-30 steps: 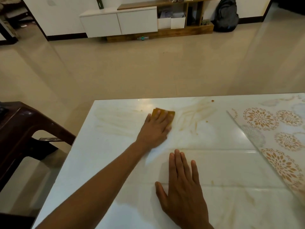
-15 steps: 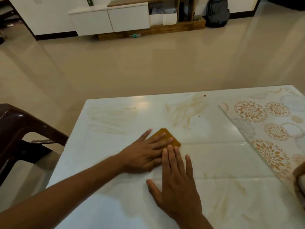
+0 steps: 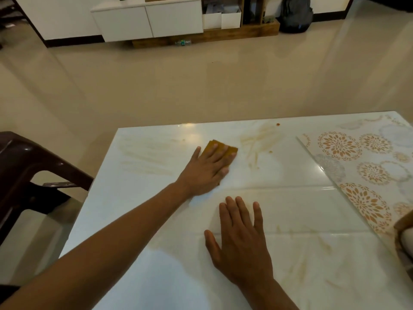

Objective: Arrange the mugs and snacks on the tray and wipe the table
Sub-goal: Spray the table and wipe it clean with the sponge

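My left hand (image 3: 205,171) presses flat on a folded yellow-brown cloth (image 3: 230,149) on the white table (image 3: 143,198), fingers straight; most of the cloth is hidden under the palm. My right hand (image 3: 241,240) rests flat on the table nearer to me, fingers spread and holding nothing. Brownish smear marks (image 3: 259,139) streak the tabletop just right of the cloth, and fainter ones lie to its left. At the right edge shows a brown rim (image 3: 400,227) of something I cannot identify. No mugs or snacks are in view.
A floral-patterned mat (image 3: 362,166) covers the table's right side under a glass sheet. A dark brown plastic chair (image 3: 26,171) stands at the table's left. Across the tiled floor are a white cabinet (image 3: 147,19) and a dark backpack (image 3: 295,14).
My left hand slid the cloth toward me and then back out to the far part of the table. My right hand stayed flat in place.
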